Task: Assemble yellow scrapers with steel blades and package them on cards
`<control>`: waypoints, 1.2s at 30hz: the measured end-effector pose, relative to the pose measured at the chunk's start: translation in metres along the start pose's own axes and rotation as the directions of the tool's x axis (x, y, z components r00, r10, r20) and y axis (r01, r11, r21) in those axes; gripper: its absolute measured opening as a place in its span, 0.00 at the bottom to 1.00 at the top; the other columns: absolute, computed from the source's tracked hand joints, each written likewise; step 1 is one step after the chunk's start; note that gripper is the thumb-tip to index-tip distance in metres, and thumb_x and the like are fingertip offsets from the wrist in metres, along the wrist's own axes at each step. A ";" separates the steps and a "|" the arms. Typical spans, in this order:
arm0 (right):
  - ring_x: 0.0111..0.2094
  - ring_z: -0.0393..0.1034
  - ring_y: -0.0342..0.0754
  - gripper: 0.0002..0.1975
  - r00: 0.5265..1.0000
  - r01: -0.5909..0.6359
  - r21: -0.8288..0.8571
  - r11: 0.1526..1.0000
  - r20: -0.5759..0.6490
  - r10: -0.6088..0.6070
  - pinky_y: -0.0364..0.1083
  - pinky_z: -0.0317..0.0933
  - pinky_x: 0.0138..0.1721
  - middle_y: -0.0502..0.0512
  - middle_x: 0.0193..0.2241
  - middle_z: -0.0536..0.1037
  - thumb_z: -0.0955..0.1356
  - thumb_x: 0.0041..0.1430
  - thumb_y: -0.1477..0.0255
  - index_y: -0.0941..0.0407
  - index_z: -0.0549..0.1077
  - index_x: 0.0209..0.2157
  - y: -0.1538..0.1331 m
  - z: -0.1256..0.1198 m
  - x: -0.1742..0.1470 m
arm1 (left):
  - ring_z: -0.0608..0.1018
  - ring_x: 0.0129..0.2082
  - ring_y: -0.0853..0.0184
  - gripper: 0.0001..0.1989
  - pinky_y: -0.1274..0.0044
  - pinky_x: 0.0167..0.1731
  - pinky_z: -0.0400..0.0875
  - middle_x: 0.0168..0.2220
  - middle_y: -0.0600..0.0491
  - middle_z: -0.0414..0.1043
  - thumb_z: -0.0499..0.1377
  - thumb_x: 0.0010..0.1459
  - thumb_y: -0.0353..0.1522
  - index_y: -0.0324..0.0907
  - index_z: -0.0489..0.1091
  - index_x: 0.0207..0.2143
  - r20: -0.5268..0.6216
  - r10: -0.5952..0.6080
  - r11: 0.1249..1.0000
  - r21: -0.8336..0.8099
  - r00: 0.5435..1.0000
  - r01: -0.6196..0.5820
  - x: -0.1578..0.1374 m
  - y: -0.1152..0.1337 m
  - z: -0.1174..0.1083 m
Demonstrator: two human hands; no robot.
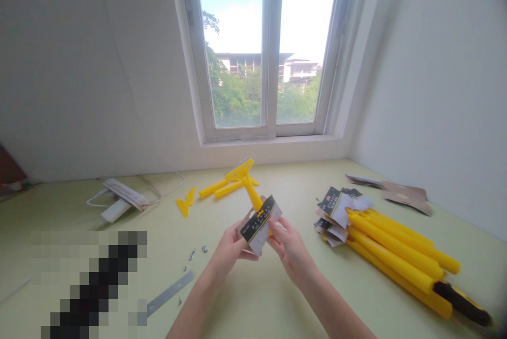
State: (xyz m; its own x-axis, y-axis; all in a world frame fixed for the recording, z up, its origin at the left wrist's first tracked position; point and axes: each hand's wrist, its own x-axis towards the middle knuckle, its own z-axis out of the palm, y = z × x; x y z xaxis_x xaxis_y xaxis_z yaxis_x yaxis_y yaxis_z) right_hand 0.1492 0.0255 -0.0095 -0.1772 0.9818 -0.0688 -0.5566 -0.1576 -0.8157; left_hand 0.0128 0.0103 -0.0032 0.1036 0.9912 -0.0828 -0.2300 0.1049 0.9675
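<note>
Over the table, a yellow scraper [252, 194] with a wide head points away from me, and a folded cardboard label [257, 225] in black and grey sits around its handle. My left hand [228, 248] is closed on the label's left side. My right hand [290, 246] grips the label's right edge and the handle's lower part, where a bit of yellow shows by the fingers. Just beyond the scraper lie yellow handles [214, 189], partly hidden by its head. Small yellow plastic pieces [182, 207] rest left of them.
Several labelled yellow handles [396, 238] are piled at right, beside a black-and-yellow tool grip [461, 302]. Flat cardboard [407, 195] lies behind. At left are a power strip [124, 194], small screws [192, 254] and a metal strip [168, 292]. A pixelated patch covers the lower left.
</note>
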 end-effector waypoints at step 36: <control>0.28 0.67 0.44 0.20 0.937 -0.142 -0.526 0.838 0.201 0.284 0.42 0.60 0.27 0.49 0.26 0.72 0.67 0.33 0.83 0.56 0.69 0.34 0.009 -0.001 -0.007 | 0.74 0.38 0.64 0.17 0.70 0.41 0.67 0.37 0.47 0.73 0.50 0.53 0.40 0.39 0.67 0.40 -0.399 0.223 0.736 -0.529 0.889 -0.422 0.009 0.014 -0.046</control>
State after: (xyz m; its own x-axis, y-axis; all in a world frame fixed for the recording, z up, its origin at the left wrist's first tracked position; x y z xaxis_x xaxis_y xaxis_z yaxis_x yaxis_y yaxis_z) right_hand 0.1462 0.0174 -0.0166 -0.4873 0.8542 -0.1811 -0.0144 -0.2152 -0.9765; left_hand -0.0339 0.0248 -0.0017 -0.3456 0.9372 0.0466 -0.7249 -0.2982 0.6210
